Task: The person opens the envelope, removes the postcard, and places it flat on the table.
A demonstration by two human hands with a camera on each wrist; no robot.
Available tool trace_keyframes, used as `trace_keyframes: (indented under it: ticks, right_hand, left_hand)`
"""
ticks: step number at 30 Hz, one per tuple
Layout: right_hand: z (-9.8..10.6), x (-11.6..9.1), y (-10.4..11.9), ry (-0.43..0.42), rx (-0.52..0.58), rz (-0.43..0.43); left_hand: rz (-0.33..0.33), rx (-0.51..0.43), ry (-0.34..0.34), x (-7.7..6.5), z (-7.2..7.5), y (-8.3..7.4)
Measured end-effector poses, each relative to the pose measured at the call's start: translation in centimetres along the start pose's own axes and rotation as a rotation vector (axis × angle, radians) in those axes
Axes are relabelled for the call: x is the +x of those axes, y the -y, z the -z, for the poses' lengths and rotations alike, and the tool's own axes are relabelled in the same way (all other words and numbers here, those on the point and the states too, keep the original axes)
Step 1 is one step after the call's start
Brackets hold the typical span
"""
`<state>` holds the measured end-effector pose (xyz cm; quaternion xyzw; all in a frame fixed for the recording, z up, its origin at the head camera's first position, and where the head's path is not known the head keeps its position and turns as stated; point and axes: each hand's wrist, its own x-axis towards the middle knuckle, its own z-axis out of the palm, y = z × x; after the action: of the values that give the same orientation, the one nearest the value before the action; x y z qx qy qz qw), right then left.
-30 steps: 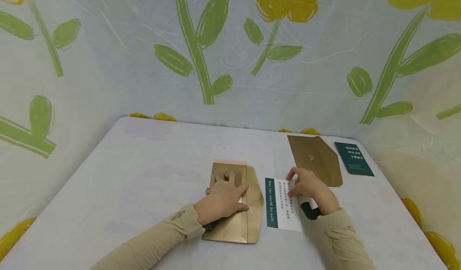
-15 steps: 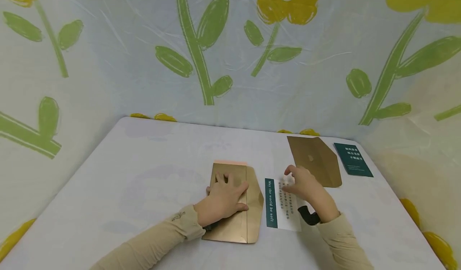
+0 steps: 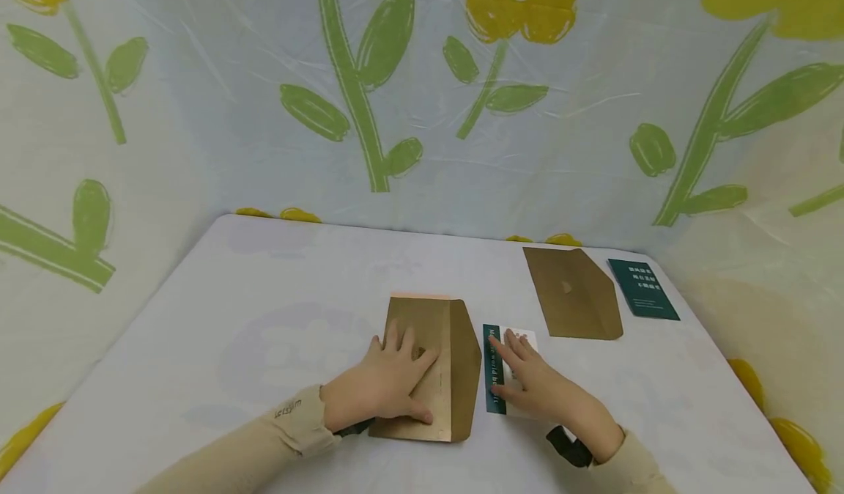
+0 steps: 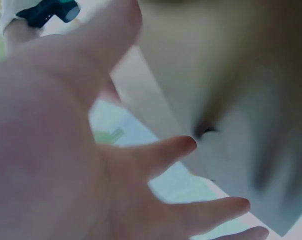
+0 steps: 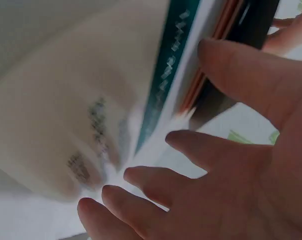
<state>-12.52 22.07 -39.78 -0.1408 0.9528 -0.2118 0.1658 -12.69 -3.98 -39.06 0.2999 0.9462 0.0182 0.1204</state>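
Observation:
A gold-brown envelope (image 3: pixel 431 318) lies on the table with its flap (image 3: pixel 468 377) opened out to the right. Over it is my left hand (image 3: pixel 385 377), fingers spread and nothing gripped. A thin pinkish edge shows at the envelope's far end. Just right of the flap lies a white printed card (image 3: pixel 525 338) with a dark green strip (image 3: pixel 491 399). My right hand (image 3: pixel 541 384) is over this card, fingers extended and apart, hiding much of its print. In the right wrist view the fingertips (image 5: pixel 136 175) are near the card (image 5: pixel 46 130); whether they touch it, I cannot tell.
Farther back on the right lies a second brown envelope (image 3: pixel 570 296). Beside it, close to the table's right edge, is a dark green card or booklet (image 3: pixel 642 289) with white print. A flower-patterned cloth (image 3: pixel 250 149) rises behind the white-covered table (image 3: pixel 297 274).
My right hand has moved from the card's right side leftward and nearer, its fingers straightening over the card. My left hand has shifted slightly left on the envelope. The card stays by the flap.

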Motion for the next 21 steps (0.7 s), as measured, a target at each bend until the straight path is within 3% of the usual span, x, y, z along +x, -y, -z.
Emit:
trace_keyframes:
  ticks: [4, 12, 21]
  right_hand:
    - [-0.6, -0.1, -0.2, 0.033, -0.002, -0.014]
    - [-1.1, -0.4, -0.1, 0.026, -0.011, -0.022]
    - [-1.4, -2.3, -1.0, 0.04, -0.002, -0.013]
  left_hand:
    - [-0.033, 0.03, 0.056, -0.9, -0.6, 0.1]
    - [-0.04, 0.06, 0.012, -1.6, -1.6, -0.3]
    - [-0.064, 0.115, -0.029, -2.3, -2.8, -1.6]
